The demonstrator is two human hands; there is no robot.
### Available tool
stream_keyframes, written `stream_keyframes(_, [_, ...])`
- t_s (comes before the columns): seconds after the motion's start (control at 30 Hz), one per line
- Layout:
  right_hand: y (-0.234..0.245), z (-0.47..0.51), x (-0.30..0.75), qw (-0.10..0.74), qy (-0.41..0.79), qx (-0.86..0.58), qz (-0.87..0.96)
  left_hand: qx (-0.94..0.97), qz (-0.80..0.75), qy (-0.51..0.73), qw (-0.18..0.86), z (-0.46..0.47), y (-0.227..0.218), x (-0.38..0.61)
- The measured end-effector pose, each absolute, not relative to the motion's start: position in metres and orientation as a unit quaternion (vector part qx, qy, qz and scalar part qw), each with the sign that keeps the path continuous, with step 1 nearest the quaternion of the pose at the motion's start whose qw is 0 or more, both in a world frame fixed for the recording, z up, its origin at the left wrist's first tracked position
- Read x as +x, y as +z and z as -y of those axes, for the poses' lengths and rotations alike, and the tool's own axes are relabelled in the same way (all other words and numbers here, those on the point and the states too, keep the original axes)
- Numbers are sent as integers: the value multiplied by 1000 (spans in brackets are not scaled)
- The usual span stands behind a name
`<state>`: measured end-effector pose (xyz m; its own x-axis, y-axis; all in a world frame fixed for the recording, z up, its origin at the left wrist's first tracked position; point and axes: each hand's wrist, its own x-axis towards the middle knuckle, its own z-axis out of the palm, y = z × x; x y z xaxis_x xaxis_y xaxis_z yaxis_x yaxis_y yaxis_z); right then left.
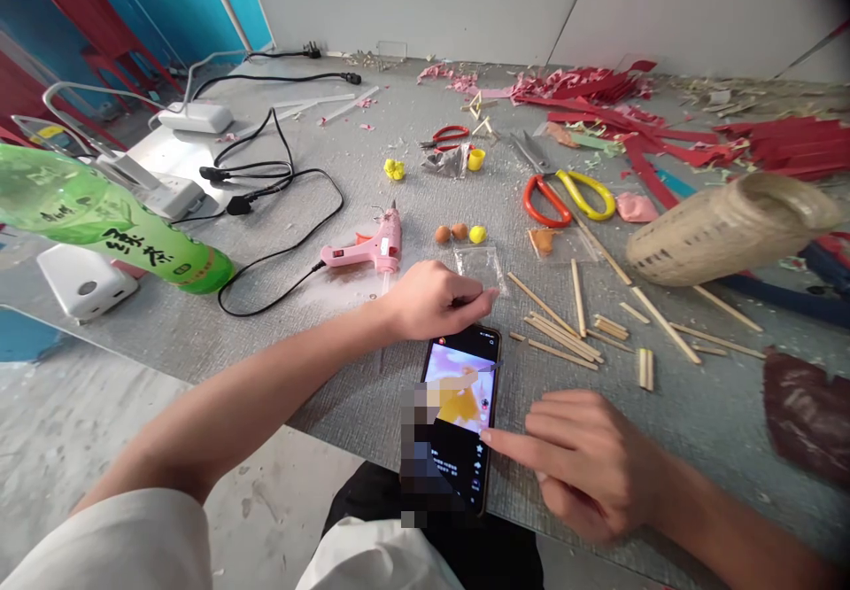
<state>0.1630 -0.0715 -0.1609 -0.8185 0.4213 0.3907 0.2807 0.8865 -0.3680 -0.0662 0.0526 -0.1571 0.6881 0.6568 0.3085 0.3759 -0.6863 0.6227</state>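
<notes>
A phone lies at the table's near edge, its lit screen showing a yellow shape; part of it is pixelated. My right hand stretches its index finger to the screen's right edge, the other fingers bent and holding nothing. Just beyond the phone's top, my left hand is closed, thumb against the curled index finger; whatever it may hold is hidden. A small clear plastic bag lies by its knuckles. Beyond that sit two brown clay balls and a yellow clay ball. A pink glue gun lies left of them.
Wooden sticks are scattered right of the phone. Scissors, small red-handled pliers and a brownish bottle lie farther off. A green tea bottle leans at left by black cables. Red paper scraps cover the back.
</notes>
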Motion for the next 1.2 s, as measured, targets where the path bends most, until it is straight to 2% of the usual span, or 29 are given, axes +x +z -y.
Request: stream_keyframes(1.2, [-159, 70, 164, 241, 122, -188, 944, 889, -288, 254, 248, -52, -156, -66])
